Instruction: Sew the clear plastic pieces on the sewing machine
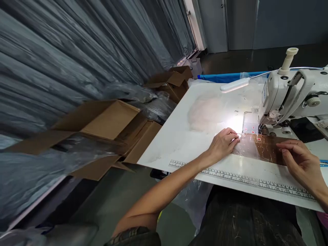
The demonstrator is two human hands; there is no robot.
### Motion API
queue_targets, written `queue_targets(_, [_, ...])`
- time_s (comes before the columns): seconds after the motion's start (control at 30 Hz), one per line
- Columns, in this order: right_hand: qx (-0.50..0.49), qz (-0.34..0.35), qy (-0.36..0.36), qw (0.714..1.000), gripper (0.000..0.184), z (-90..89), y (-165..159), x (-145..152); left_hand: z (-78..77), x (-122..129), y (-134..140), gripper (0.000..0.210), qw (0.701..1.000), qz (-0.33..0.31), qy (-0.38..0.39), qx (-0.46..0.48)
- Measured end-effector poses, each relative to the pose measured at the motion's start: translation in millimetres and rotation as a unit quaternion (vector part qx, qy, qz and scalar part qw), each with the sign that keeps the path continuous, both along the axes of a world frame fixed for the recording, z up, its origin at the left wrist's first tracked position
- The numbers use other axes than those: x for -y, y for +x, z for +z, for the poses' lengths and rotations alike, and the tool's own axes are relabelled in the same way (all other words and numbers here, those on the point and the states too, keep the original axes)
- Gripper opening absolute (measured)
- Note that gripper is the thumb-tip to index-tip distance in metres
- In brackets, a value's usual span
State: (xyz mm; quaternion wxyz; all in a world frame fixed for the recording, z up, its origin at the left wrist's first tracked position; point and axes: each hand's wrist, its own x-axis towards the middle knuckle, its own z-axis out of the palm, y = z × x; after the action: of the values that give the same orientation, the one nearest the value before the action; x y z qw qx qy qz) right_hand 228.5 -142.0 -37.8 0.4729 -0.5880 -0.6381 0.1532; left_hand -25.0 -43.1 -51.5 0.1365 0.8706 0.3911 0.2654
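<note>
A shiny brown sheet (269, 149) lies on the white sewing table, its upper edge by the needle area of a white sewing machine (275, 92). Joined to or overlapping its left side is a clear plastic piece (244, 147) with small red marks nearby. At the upper left corner of that clear piece, my left hand (224, 141) is closed, thumb and fingertips pinching its edge. My right hand (302, 160) is over the right end of the brown sheet, fingers curled and thumb close to the forefinger. Whatever is between those fingertips is too small to make out.
A printed ruler (241, 178) runs along the table's front edge. A lit lamp (235, 84) on a bendable neck hangs over the table. Beyond the right hand is a dark flat panel (306, 130). Open cardboard boxes (110, 119) with plastic wrap stand left, beside a grey curtain (77, 51).
</note>
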Motion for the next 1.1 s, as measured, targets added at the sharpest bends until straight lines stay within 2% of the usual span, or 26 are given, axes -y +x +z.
queue_targets(0.1, [0.004, 0.026, -0.011, 1.000, 0.019, 1.8, -4, -4, 4.2, 0, 2, 0.012, 1.000, -0.004, -0.003, 0.029])
queue_targets(0.17, [0.008, 0.050, -0.024, 0.998, 0.022, 3.9, -7, -9, 14.0, 5, 6, 0.011, 0.997, -0.017, -0.016, 0.076])
queue_targets(0.23, [0.001, 0.071, -0.040, 0.997, 0.027, 7.7, -11, -16, 27.9, 15, 14, 0.010, 0.985, -0.065, -0.083, 0.138])
queue_targets(0.3, [-0.029, 0.088, -0.074, 0.993, 0.039, 13.4, -15, -24, 43.1, 29, 22, 0.009, 0.950, -0.135, -0.214, 0.185])
queue_targets(0.37, [-0.085, 0.131, -0.122, 0.980, 0.053, 19.7, -19, -31, 56.5, 41, 27, 0.009, 0.884, -0.197, -0.368, 0.212])
queue_targets(0.43, [-0.150, 0.223, -0.181, 0.946, 0.064, 25.3, -23, -36, 65.7, 47, 27, 0.010, 0.829, -0.219, -0.459, 0.231])
queue_targets(0.47, [-0.174, 0.279, -0.214, 0.920, 0.066, 27.3, -25, -37, 68.2, 47, 25, 0.012, 0.820, -0.215, -0.475, 0.236])
queue_targets(0.53, [-0.191, 0.366, -0.281, 0.867, 0.064, 28.9, -28, -37, 68.6, 40, 16, 0.018, 0.837, -0.170, -0.458, 0.246])
queue_targets(0.57, [-0.183, 0.385, -0.313, 0.849, 0.062, 28.2, -28, -37, 66.4, 34, 10, 0.021, 0.853, -0.137, -0.439, 0.247])
queue_targets(0.63, [-0.150, 0.377, -0.354, 0.843, 0.057, 23.9, -28, -39, 58.1, 23, -3, 0.024, 0.888, -0.060, -0.390, 0.238])
queue_targets(0.67, [-0.133, 0.350, -0.356, 0.856, 0.055, 20.5, -26, -40, 52.5, 17, -9, 0.023, 0.905, -0.019, -0.360, 0.225])
queue_targets(0.73, [-0.089, 0.263, -0.328, 0.903, 0.051, 13.0, -22, -45, 40.7, 8, -20, 0.020, 0.943, 0.037, -0.285, 0.166])
queue_targets(0.8, [-0.025, 0.153, -0.277, 0.948, 0.044, 7.3, -15, -52, 31.2, 0, -27, 0.021, 0.980, 0.063, -0.172, 0.072])
queue_targets(0.87, [0.054, 0.048, -0.246, 0.967, 0.037, 5.7, -8, -57, 26.4, -6, -28, 0.026, 0.997, 0.073, -0.033, -0.024])
queue_targets(0.93, [0.105, -0.021, -0.241, 0.965, 0.032, 7.9, -3, -60, 26.8, -13, -22, 0.028, 0.991, 0.064, 0.079, -0.087])
queue_targets(0.97, [0.112, -0.038, -0.244, 0.962, 0.030, 9.7, -1, -60, 28.4, -16, -16, 0.025, 0.988, 0.038, 0.107, -0.102])
queue_targets(1.03, [0.105, -0.040, -0.245, 0.963, 0.026, 13.2, 0, -60, 31.9, -25, -1, 0.020, 0.986, -0.071, 0.103, -0.114])
queue_targets(1.1, [0.098, -0.029, -0.240, 0.965, 0.023, 14.7, 1, -59, 33.2, -34, 16, 0.018, 0.972, -0.195, 0.060, -0.113])
